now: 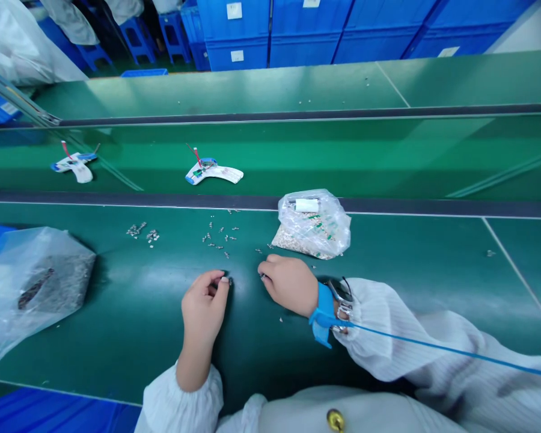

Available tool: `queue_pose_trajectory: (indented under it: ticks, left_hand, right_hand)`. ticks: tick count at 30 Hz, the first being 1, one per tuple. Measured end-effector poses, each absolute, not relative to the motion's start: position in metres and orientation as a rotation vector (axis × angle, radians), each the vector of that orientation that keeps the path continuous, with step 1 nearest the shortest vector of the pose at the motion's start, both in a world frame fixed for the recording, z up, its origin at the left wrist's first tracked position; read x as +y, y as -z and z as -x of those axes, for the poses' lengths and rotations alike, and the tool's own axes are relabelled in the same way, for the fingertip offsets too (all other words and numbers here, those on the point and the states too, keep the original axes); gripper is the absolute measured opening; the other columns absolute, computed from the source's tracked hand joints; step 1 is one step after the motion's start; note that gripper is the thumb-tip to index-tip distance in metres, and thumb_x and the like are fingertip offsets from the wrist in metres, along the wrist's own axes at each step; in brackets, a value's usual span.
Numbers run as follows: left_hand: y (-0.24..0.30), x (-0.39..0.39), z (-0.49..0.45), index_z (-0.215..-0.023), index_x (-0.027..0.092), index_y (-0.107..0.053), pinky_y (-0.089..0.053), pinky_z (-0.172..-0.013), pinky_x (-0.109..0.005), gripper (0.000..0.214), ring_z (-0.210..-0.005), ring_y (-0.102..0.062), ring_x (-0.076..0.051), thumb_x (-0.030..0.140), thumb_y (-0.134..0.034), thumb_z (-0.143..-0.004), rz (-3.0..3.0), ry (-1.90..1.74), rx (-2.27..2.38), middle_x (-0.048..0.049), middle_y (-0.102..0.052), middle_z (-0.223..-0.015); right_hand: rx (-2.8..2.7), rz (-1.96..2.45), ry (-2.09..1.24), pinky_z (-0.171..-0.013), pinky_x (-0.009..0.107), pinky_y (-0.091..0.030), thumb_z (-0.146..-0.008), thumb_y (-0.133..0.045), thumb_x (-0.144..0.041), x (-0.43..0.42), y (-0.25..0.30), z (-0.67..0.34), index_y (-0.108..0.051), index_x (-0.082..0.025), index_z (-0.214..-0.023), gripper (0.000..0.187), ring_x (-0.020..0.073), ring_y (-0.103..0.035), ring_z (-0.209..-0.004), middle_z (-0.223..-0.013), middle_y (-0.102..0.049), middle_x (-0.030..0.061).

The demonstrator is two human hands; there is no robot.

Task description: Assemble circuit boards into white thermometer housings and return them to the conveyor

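Observation:
My left hand (206, 302) is closed in a pinch, with a tiny dark metal part (229, 281) at its thumb and fingertip. To its right, my right hand (291, 284) is also pinched, on a small metallic part (262, 276); its exact kind is too small to tell. Small loose metal parts (225, 238) lie scattered on the green bench just beyond both hands. Behind my right hand sits a clear plastic bag (318, 225) full of small pale pieces. Around my right wrist are a blue strap (323, 314) with a cord and a watch (341, 291).
Two small piles of metal parts (136, 230) lie left on the bench (130, 337). A large plastic bag (67, 282) of metal pieces stands at far left. White gun-shaped housings (220, 173) with wires rest on the green conveyor belt (365, 156). Blue crates (302, 42) stand behind.

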State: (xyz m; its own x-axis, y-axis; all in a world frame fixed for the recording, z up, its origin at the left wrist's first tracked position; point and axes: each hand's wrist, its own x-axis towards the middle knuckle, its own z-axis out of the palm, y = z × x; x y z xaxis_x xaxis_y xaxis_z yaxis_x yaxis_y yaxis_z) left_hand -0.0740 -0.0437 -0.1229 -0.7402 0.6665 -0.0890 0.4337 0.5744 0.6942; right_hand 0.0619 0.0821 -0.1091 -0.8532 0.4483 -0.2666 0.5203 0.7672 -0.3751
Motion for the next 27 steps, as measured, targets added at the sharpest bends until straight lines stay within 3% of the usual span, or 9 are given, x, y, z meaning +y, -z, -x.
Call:
queue_pose_trajectory:
  ticks: [9, 16, 20, 24, 27]
  left_hand:
    - [0.124, -0.046, 0.074, -0.083, 0.019, -0.068, -0.049, -0.059, -0.029, 0.025, -0.055, -0.059, -0.016, 0.038, -0.054, -0.077, -0.916, -0.924, 2.445, -0.0015, -0.067, -0.067]
    - [0.124, -0.046, 0.074, -0.082, 0.019, -0.068, -0.049, -0.059, -0.028, 0.024, -0.056, -0.059, -0.015, 0.038, -0.054, -0.078, -0.924, -0.933, 2.438, -0.0011, -0.067, -0.068]
    - [0.124, -0.046, 0.073, -0.082, 0.020, -0.068, -0.049, -0.059, -0.028, 0.023, -0.057, -0.060, -0.016, 0.038, -0.054, -0.078, -0.935, -0.935, 2.431, -0.0012, -0.068, -0.069]
    - [0.125, -0.045, 0.074, -0.081, 0.020, -0.068, -0.049, -0.059, -0.028, 0.022, -0.056, -0.060, -0.015, 0.036, -0.054, -0.078, -0.951, -0.937, 2.427, -0.0008, -0.068, -0.069]
    - [0.125, -0.045, 0.074, -0.082, 0.021, -0.069, -0.049, -0.060, -0.028, 0.021, -0.057, -0.060, -0.015, 0.036, -0.054, -0.079, -0.957, -0.936, 2.428, -0.0007, -0.068, -0.070]
  right_hand:
    - [2.795, -0.889, 0.674, -0.065, 0.027, -0.035, -0.088, -0.040, -0.022, 0.094, 0.101, -0.079, -0.064, -0.017, -0.089, 0.025, 0.0171, -0.060, -0.081, -0.090, -0.064, 0.0059]
    - [2.793, -0.763, 0.680, -0.063, 0.027, -0.034, -0.081, -0.053, -0.022, 0.099, 0.099, -0.079, -0.065, -0.024, -0.104, 0.027, 0.0192, -0.061, -0.083, -0.096, -0.064, 0.0045]
    - [2.807, -0.698, 0.674, -0.061, 0.028, -0.033, -0.080, -0.055, -0.028, 0.089, 0.104, -0.074, -0.067, -0.021, -0.096, 0.021, 0.0204, -0.060, -0.083, -0.091, -0.064, 0.0054]
    - [2.816, -0.683, 0.691, -0.061, 0.027, -0.032, -0.082, -0.050, -0.021, 0.086, 0.108, -0.071, -0.066, -0.019, -0.085, 0.017, 0.0181, -0.060, -0.080, -0.087, -0.063, 0.0049]
    - [2.812, -0.683, 0.737, -0.063, 0.026, -0.035, -0.083, -0.046, -0.017, 0.088, 0.106, -0.076, -0.067, -0.022, -0.089, 0.022, 0.0149, -0.060, -0.079, -0.088, -0.065, 0.0024]
